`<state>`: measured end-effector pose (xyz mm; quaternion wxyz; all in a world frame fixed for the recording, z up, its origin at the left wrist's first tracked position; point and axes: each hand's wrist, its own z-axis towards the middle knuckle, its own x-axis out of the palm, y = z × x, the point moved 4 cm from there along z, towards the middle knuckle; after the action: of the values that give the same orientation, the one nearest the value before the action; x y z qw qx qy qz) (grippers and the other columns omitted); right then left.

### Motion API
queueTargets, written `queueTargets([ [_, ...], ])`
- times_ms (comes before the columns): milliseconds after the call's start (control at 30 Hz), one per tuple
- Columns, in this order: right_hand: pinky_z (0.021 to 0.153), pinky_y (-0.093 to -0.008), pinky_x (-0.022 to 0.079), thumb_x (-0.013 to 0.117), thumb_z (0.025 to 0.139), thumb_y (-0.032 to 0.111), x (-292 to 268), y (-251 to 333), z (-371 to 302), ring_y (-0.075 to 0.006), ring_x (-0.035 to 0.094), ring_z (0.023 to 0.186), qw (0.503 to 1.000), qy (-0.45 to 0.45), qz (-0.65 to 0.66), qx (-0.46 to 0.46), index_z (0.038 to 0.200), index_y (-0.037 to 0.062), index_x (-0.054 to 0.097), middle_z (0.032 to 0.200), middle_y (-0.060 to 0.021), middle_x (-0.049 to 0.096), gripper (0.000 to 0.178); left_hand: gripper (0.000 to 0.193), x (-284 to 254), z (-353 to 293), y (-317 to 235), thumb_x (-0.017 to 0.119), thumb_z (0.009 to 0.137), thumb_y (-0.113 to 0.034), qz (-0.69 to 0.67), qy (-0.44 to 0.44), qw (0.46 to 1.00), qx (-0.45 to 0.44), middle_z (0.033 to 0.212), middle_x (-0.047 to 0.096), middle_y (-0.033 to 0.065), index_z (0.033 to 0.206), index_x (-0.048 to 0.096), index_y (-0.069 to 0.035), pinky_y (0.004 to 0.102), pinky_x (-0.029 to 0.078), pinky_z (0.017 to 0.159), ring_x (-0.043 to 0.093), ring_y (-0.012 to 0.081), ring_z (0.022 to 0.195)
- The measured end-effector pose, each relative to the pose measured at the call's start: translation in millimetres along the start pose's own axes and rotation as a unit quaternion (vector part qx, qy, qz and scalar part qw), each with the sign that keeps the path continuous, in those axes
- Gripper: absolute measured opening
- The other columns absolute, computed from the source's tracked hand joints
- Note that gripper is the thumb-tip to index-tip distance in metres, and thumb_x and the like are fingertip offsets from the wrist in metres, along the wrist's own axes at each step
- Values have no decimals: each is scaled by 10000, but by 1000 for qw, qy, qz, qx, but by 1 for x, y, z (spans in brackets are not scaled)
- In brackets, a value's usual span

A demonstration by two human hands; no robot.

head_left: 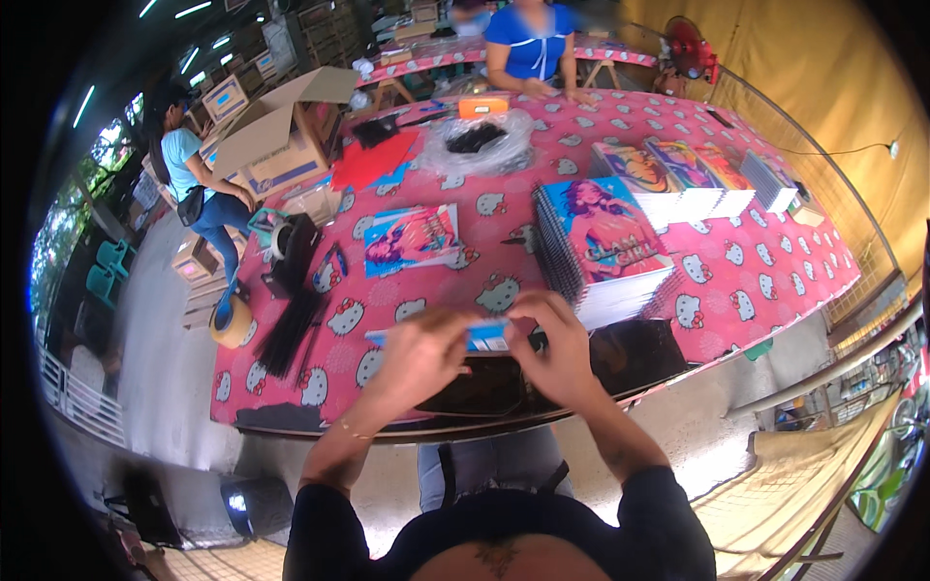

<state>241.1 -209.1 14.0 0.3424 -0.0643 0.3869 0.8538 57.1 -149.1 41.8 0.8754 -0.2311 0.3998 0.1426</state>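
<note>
Both hands grip a thin sheaf of paper with a blue and white printed face (487, 337), held nearly edge-on just above the table's near edge. My left hand (418, 354) is closed around its left part, and its fingers cover much of it. At its right end, my right hand (554, 347) pinches with thumb and fingers. Just beyond my right hand rises a tall stack of spiral notebooks (603, 230) with pink and blue illustrated covers. Loose printed covers (412, 240) in the same style lie flat farther out, left of that stack.
A bundle of thin black strands (289, 334), a tape roll (231, 321) and a black tape dispenser (292, 257) line the left side. More notebook stacks (635, 172) stand far right. A plastic bag (509, 145) and cardboard box (281, 145) lie beyond. Two people (533, 44) are nearby.
</note>
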Motion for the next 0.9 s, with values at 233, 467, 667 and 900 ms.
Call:
queueTargets([
  [233,1064,-430,440,745,908,204,-72,52,10,-341,573,1247,996,-65,57,-1,1419,-41,499,1365,-202,560,618,560,-65,115,-85,790,852,-230,-85,-178,958,210,1236,607,195,1363,624,-70,435,493,963,614,327,1178],
  [467,977,-319,496,641,942,36,-164,-81,101,-182,631,1122,939,-30,278,202,1484,-63,439,1270,-113,640,587,601,79,267,-6,709,875,-542,-59,-60,987,137,1075,562,132,1391,640,-242,483,431,870,566,291,973],
  [667,1035,-420,462,710,920,253,-177,-176,74,-338,602,1201,966,88,-148,192,1353,24,623,1352,-212,593,498,578,191,247,18,595,950,-585,18,70,997,-17,1316,596,163,1375,637,-196,495,402,1071,553,337,1293],
  [900,1041,-496,421,740,878,202,-138,-59,51,-396,567,1240,950,-39,-308,-28,1289,37,663,1398,-186,561,449,360,81,176,133,723,916,-306,-182,15,981,-65,1250,642,198,1178,689,-61,434,485,1009,609,354,1160],
])
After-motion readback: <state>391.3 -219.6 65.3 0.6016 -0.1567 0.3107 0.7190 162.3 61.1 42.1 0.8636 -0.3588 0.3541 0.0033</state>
